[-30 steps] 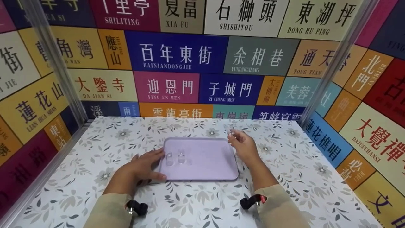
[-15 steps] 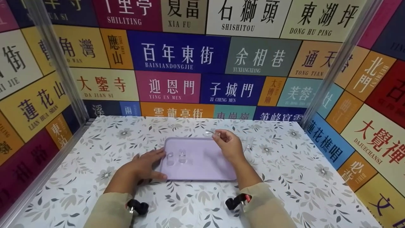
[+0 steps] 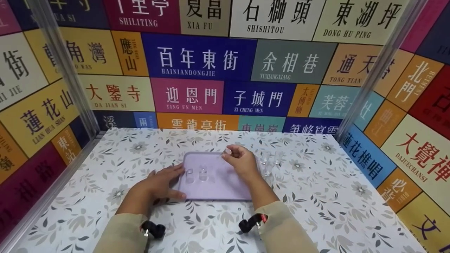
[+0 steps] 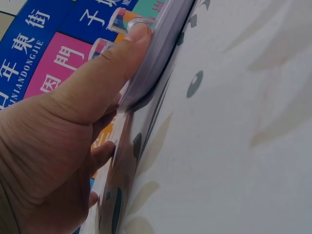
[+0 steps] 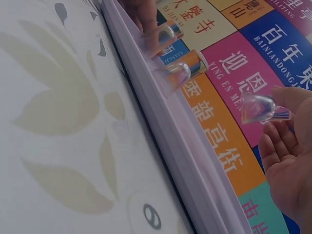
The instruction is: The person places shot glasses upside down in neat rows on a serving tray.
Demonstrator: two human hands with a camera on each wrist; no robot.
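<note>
My right hand (image 3: 243, 164) pinches a small clear stemmed glass (image 5: 257, 107) between thumb and fingers, above the far part of a lilac tray (image 3: 225, 191). In the right wrist view its bell-shaped bowl points left, so the glass is tilted sideways. On the tray's left part stand two more small clear glasses, one on the left (image 3: 190, 176) and another beside it (image 3: 203, 174). My left hand (image 3: 156, 186) rests against the tray's left edge, fingers at the side and thumb at the near corner. In the left wrist view the thumb (image 4: 105, 73) lies along the rim.
Several more clear glasses (image 3: 268, 170) stand just right of the tray, partly behind my right hand and hard to make out. A cloth with a grey leaf pattern (image 3: 197, 225) covers the table. Coloured sign panels (image 3: 197, 58) rise at the back and both sides.
My right hand has moved left from the tray's far right corner to over the tray, carrying the glass. Glasses right of the tray have come into view. My left hand stays still.
</note>
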